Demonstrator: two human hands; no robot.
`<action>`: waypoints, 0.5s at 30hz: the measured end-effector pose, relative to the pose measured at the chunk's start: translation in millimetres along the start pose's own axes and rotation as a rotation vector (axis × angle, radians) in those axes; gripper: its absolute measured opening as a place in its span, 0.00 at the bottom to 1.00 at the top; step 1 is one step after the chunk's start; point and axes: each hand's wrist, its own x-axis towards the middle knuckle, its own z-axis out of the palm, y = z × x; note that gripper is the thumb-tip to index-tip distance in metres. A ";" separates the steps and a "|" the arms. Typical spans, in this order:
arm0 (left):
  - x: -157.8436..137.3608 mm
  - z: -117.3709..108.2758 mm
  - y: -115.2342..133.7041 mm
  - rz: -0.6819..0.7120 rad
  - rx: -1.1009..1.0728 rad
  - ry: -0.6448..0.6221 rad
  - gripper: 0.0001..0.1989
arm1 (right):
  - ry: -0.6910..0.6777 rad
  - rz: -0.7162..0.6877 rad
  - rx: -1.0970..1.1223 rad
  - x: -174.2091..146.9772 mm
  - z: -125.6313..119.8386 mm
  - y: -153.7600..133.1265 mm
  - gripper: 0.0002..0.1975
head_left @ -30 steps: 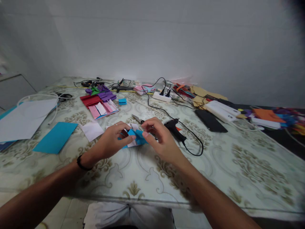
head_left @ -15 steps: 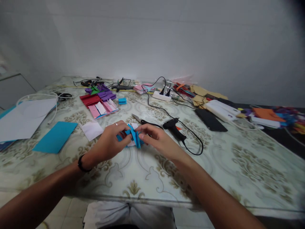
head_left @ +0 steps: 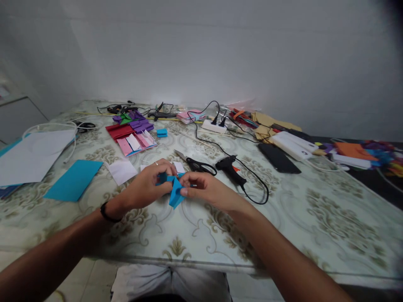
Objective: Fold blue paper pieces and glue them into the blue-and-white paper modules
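Note:
Between my hands is a folded piece of blue paper [head_left: 176, 193], held just above the patterned tablecloth. My left hand [head_left: 150, 184] pinches its left side with thumb and fingers, while my right hand [head_left: 204, 188] grips its right edge. Fingers cover part of the folds. Small white paper [head_left: 179, 167] shows just behind the hands. Scissors [head_left: 198, 165] with black handles lie beyond my right hand, and a black glue gun [head_left: 231, 170] rests to their right. A white paper square [head_left: 122, 171] is left of my left hand.
A blue sheet [head_left: 74, 180] and large white sheets [head_left: 34, 155] lie at left. Folded red, pink and purple papers [head_left: 134, 136] sit behind. A white power strip [head_left: 214, 126] with black cables stands at the back. A black phone [head_left: 278, 158] lies right, beside a white device [head_left: 294, 145].
The blue paper has turned and tipped lower toward me, showing a wider face. My right hand has shifted slightly down, uncovering more of the scissors' handles.

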 end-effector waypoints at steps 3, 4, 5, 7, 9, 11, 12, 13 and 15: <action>0.1 0.0 1.3 -0.092 -0.168 -0.033 0.03 | -0.021 -0.009 -0.003 -0.8 -0.6 -2.1 0.20; 0.0 0.0 2.2 -0.127 -0.211 -0.036 0.04 | -0.022 -0.003 0.006 -1.1 -0.8 -2.3 0.20; -0.1 0.0 3.2 -0.159 -0.248 -0.035 0.06 | -0.023 0.008 0.018 -1.5 -0.9 -2.3 0.20; -0.3 -0.3 5.0 -0.211 -0.300 -0.024 0.10 | -0.014 0.030 0.053 -2.3 -1.0 -2.2 0.21; -0.4 -0.6 5.8 -0.226 -0.311 -0.009 0.12 | -0.011 0.040 0.089 -2.8 -0.9 -2.0 0.21; -0.7 -0.9 4.4 -0.202 -0.281 0.013 0.14 | -0.021 0.041 0.136 -3.1 -0.5 -1.7 0.20; -0.9 -1.0 3.0 -0.183 -0.264 0.022 0.15 | -0.028 0.041 0.166 -3.1 -0.1 -1.4 0.20; -1.3 -0.9 1.1 -0.163 -0.251 0.028 0.15 | -0.034 0.040 0.199 -3.1 0.3 -0.9 0.20; -2.3 -0.7 -3.3 -0.133 -0.239 0.028 0.16 | -0.038 0.031 0.260 -2.8 1.4 0.8 0.21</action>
